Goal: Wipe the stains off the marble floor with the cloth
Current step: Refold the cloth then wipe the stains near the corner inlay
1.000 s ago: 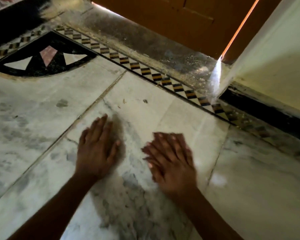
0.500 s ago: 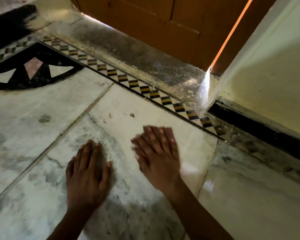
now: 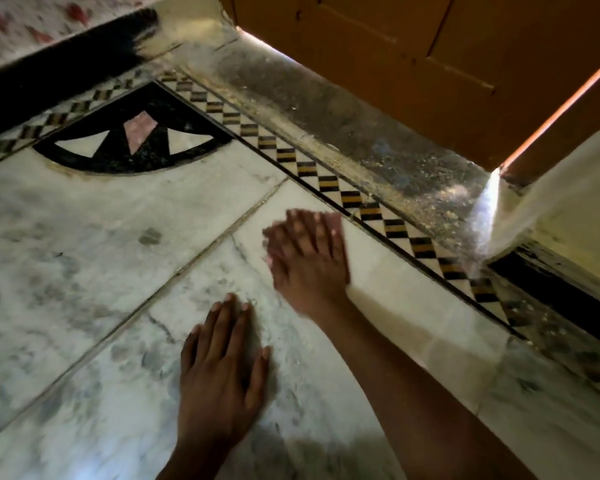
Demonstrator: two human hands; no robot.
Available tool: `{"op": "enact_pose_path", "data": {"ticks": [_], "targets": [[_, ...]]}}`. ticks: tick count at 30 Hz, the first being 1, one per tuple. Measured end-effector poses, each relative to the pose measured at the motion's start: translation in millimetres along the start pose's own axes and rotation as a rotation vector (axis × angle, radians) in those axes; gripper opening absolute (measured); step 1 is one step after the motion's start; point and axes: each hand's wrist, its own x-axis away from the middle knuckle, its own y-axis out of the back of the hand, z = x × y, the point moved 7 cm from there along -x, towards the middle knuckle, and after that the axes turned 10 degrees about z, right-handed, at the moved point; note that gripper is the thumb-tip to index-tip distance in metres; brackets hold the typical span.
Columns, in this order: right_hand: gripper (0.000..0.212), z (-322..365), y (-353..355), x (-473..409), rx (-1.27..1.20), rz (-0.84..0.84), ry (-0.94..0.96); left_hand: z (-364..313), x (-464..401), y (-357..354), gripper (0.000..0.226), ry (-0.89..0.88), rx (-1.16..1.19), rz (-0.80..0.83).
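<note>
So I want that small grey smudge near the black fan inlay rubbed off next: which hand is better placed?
Probably the right hand: it is farther forward, nearer the grey smudge, and looks mid-sweep. The left hand lies flat on the marble floor, seemingly bracing. No cloth is visible.

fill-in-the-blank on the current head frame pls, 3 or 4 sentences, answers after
1. The left hand lies flat on the marble floor with its fingers ____.
2. The right hand is blurred and sits ____ to the checkered border strip than the left hand.
3. The door past the threshold is ____ in colour.
4. The black inlay holds one ____ piece between two white ones.

Missing words: straight; nearer; orange-brown; pink
</note>
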Motion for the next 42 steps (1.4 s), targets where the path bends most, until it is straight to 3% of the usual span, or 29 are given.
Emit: {"op": "enact_pose_path", "data": {"ticks": [2,4,7,9,11,13,15,17,19,21,23,26,28,31,34,36,39,42], "targets": [[0.059,1.5,-8.4,60.4,0.053,-0.078,0.142,0.0,-0.2,0.3,0.070,0.005,0.003,0.020],[0.058,-30.7,-12.6,119.8,0.067,-0.079,0.081,-1.1,-0.2,-0.3,0.070,0.005,0.003,0.043],[0.061,-93.5,-2.7,138.1,0.029,-0.104,-0.296,-0.8,-0.4,-1.1,0.071,0.001,0.004,0.055],[0.066,-116.0,7.3,97.9,-0.064,-0.077,-0.567,-1.0,0.0,-2.6,0.071,-0.003,0.005,0.065],[0.070,-115.1,16.6,28.1,-0.191,-0.001,-0.670,0.2,-0.3,-3.5,0.071,0.000,-0.003,0.066],[0.071,-88.2,21.9,-38.0,-0.174,0.072,-0.563,-0.8,-0.6,-3.8,0.071,-0.002,-0.007,0.053],[0.068,-37.5,15.0,-62.4,-0.063,0.146,-0.311,0.7,0.0,-3.8,0.071,-0.004,-0.005,0.044],[0.065,2.6,2.9,-32.3,0.038,0.111,-0.015,0.4,0.4,-1.6,0.071,-0.003,0.011,0.043],[0.061,10.5,-1.4,31.0,0.062,-0.022,0.148,0.0,0.0,-0.8,0.071,-0.002,-0.001,0.049],[0.060,-13.0,-6.4,96.4,0.037,-0.103,0.105,-1.6,0.5,-0.4,0.071,-0.004,-0.005,0.047],[0.062,-48.6,-9.4,127.1,0.029,-0.117,-0.095,-2.0,0.6,0.5,0.071,-0.008,-0.008,0.035],[0.070,-78.0,-4.0,93.8,-0.030,-0.084,-0.484,-1.7,0.9,-0.7,0.071,-0.014,-0.008,0.019],[0.074,-67.4,-3.0,45.3,-0.136,-0.007,-0.564,-1.2,0.4,-0.8,0.070,-0.013,-0.013,0.011],[0.073,-19.9,-7.5,15.4,-0.098,0.006,-0.339,-1.4,-0.5,0.8,0.069,-0.015,-0.012,0.012],[0.065,12.8,-14.6,90.1,0.026,-0.107,-0.039,-3.3,-1.0,3.3,0.070,-0.021,-0.020,0.022],[0.061,-7.4,-23.0,149.0,0.020,-0.109,-0.009,-3.4,-0.2,3.6,0.070,-0.019,-0.027,0.037],[0.060,-76.5,-18.4,181.6,0.002,-0.154,-0.370,-4.0,1.0,3.4,0.071,-0.016,-0.015,0.028],[0.069,-104.4,-20.9,144.6,-0.142,-0.117,-0.688,-4.2,1.4,4.0,0.071,-0.024,-0.020,-0.002]]}}
